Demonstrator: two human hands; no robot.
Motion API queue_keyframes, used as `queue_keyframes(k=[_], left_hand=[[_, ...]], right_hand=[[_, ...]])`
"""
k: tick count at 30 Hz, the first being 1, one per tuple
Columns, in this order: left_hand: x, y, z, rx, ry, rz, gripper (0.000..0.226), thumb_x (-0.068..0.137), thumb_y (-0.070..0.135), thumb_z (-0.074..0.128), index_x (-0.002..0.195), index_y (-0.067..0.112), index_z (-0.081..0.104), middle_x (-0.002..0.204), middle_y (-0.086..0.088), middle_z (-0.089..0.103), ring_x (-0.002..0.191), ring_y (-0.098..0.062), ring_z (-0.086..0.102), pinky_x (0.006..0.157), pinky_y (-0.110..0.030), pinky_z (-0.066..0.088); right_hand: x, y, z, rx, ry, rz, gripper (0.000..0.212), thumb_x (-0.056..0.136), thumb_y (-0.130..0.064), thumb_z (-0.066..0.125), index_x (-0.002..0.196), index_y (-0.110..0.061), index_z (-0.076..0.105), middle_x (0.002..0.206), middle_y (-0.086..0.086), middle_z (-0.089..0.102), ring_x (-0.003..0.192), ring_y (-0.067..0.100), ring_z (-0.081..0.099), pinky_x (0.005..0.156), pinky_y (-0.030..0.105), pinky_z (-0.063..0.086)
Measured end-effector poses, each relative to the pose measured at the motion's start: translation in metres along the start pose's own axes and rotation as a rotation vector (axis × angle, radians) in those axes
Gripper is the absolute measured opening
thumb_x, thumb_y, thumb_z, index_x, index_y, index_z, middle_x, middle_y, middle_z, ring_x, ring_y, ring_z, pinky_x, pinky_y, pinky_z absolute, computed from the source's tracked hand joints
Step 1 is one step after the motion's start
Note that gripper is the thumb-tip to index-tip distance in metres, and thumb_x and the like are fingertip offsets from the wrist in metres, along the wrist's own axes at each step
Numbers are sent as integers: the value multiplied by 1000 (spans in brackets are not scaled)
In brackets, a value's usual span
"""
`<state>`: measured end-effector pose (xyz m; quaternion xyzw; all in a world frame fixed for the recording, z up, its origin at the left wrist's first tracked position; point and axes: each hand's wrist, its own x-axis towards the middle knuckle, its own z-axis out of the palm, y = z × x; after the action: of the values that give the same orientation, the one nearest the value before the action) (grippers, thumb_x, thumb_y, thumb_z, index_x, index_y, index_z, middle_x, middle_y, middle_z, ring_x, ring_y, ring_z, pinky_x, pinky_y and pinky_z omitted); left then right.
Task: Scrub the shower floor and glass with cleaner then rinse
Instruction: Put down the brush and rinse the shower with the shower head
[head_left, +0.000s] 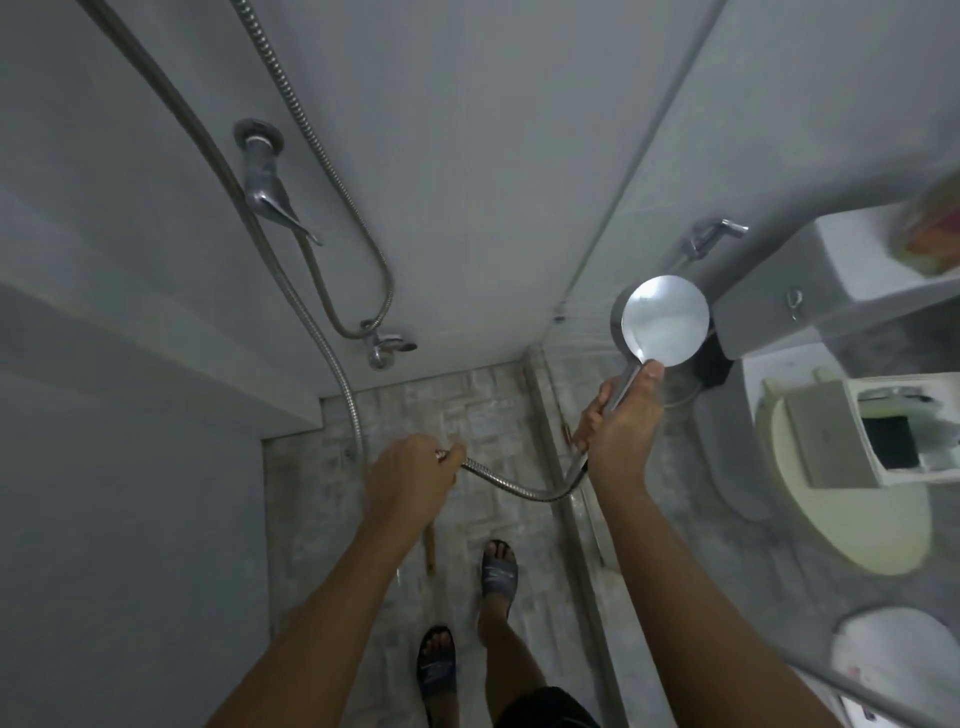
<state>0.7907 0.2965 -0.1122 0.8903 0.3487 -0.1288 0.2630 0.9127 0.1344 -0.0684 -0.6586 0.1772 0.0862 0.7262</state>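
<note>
- Shower head (662, 322): finished in plain polished silver.
- Hose (519, 486), below the shower head: chrome, finely ribbed.
- Shower floor (488, 415), below-left of it: tiled in mottled grey-beige, brick-patterned.
- Wall (467, 156), upper left: pale grey, unpatterned.
- Sandals (498, 571), below: coloured dark slate blue.
- Toilet seat (857, 530), lower right: cream.

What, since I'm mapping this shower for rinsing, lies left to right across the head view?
Wall mixer lever → left hand gripping the hose → right hand holding the shower head → toilet seat.

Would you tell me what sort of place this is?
Most likely a small bathroom's shower stall: the right hand holds a shower head, a mixer tap is on the wall, a toilet stands beyond the glass.
</note>
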Motion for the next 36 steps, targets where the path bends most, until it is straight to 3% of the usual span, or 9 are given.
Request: queue_keyframes(k=[4, 8, 13, 16, 18, 21, 28, 32, 36], left_hand=[[10, 7, 14, 11, -34, -6, 56, 97, 55, 53, 66, 11, 69, 65, -4, 64, 67, -20, 63, 59, -34, 53], [13, 6, 20, 19, -54, -30, 56, 96, 58, 54, 67, 11, 67, 65, -3, 65, 62, -19, 64, 54, -31, 50], [13, -7, 23, 44, -47, -29, 58, 95, 60, 52, 66, 13, 69, 61, -1, 65, 58, -17, 62, 51, -29, 45], [13, -23, 21, 28, -32, -35, 63, 90, 67, 44, 60, 18, 69, 56, 5, 61, 53, -10, 58, 54, -31, 52], [11, -30, 19, 35, -16, -49, 59, 91, 66, 45, 65, 19, 71, 59, 9, 58, 54, -4, 51, 49, -27, 42], [8, -46, 16, 90, 8, -75, 50, 96, 58, 52, 77, 17, 72, 76, 1, 67, 70, -17, 62, 55, -28, 35], [-9, -69, 7, -6, 4, -167, 46, 96, 51, 57, 69, 16, 72, 64, 4, 59, 66, -17, 62, 51, -27, 33], [-22, -83, 4, -33, 31, -163, 47, 96, 50, 57, 61, 19, 64, 67, -2, 64, 66, -21, 62, 54, -28, 34], [-42, -92, -6, -50, 36, -175, 57, 96, 49, 59, 47, 27, 40, 53, 10, 45, 58, -18, 54, 53, -28, 34]], right_hand=[[17, 9, -4, -19, 2, 18, 65, 98, -65, 29, 61, -14, 47, 48, 7, 35, 39, 19, 33, 43, 27, 30], [28, 20, -4, -48, -8, 83, 69, 86, -76, 31, 62, -14, 47, 47, 7, 35, 40, 19, 32, 42, 26, 30], [33, 31, 1, -47, -106, 338, 71, 87, -81, 29, 59, -17, 45, 44, 4, 26, 33, 17, 25, 42, 21, 27], [30, 36, 8, -34, -109, 412, 72, 87, -83, 27, 59, -18, 43, 43, 2, 25, 32, 16, 24, 41, 19, 24], [27, 39, 13, -27, -115, 435, 71, 88, -81, 26, 58, -19, 42, 43, 1, 25, 32, 15, 23, 42, 18, 23], [19, 48, 23, -13, -135, 489, 71, 87, -82, 28, 57, -20, 43, 43, 1, 25, 32, 15, 22, 43, 19, 21], [1, 56, 41, -11, -191, 549, 69, 88, -80, 31, 55, -20, 43, 43, -1, 26, 32, 15, 21, 42, 19, 20], [-14, 60, 46, -20, -234, 533, 71, 87, -81, 29, 53, -21, 43, 42, -1, 25, 32, 15, 21, 43, 19, 20], [-30, 68, 46, -27, -241, 502, 70, 80, -86, 32, 55, -21, 45, 43, 0, 25, 34, 15, 20, 45, 22, 20]])
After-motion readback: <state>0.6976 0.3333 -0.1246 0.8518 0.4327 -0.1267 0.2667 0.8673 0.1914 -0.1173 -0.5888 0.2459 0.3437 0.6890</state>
